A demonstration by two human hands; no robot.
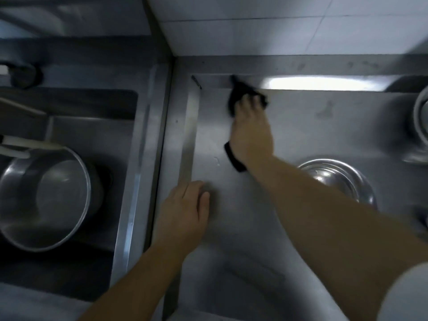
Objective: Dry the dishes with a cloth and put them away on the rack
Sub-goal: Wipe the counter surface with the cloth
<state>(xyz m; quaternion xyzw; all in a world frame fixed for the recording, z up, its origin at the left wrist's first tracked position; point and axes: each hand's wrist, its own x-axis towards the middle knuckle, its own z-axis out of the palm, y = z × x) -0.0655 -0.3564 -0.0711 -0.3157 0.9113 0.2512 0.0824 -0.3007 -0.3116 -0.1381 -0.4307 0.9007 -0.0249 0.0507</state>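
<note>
Head view, looking down on a steel counter (301, 126) beside a sink (97, 107): the right hand (251, 135) reaches toward the counter's back edge, its fingers curled round a dark cloth (240, 91) that touches the steel near the back corner. A dark band (234, 157) shows at that wrist. The left hand (185, 212) rests palm down on the counter near its raised left rim, fingers relaxed and holding nothing. Just right of the right forearm, a steel bowl (340, 179) sits on the counter, partly hidden by the arm. More dishes (420, 117) stand stacked at the right edge of the frame, cut off and blurred. In the sink at left, a large steel pot (44, 200) lies under a tap (30, 144). White tiles (278, 24) line the wall behind the counter. Motion blur softens the whole scene.
</note>
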